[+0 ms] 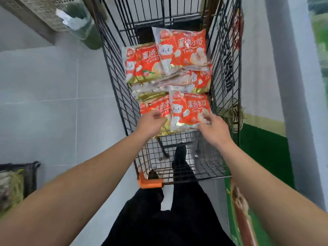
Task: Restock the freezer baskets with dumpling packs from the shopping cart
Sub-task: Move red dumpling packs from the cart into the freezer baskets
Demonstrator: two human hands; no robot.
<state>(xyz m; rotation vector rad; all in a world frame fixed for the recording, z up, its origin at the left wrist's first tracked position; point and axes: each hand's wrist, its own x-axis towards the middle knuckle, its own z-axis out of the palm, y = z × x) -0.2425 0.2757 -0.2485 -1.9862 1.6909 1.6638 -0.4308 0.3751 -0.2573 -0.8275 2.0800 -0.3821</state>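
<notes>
Both hands reach into the black wire shopping cart (pixel 122 96) on pale floor tiles (pixel 53 89). The left hand (pixel 150 122) and right hand (pixel 213 129) each rest loose, uncurled fingers on the nearest dumpling packs (pixel 188 110), gripping nothing. A green-based wall (pixel 266 148) runs along the cart's right side.

Dumpling packs (pixel 182 48) lie piled in the shopping cart (pixel 115 77), toward its far end. The left hand (pixel 150 124) rests on the nearest left pack (pixel 156 107); the right hand (pixel 213 128) touches the nearest right pack (pixel 190 110) beside it.

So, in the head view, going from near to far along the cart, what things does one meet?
Orange handle corner → bare wire floor of the cart → left hand and right hand at the nearest dumpling packs → middle packs → farthest pack → cart's far end wall.
</notes>
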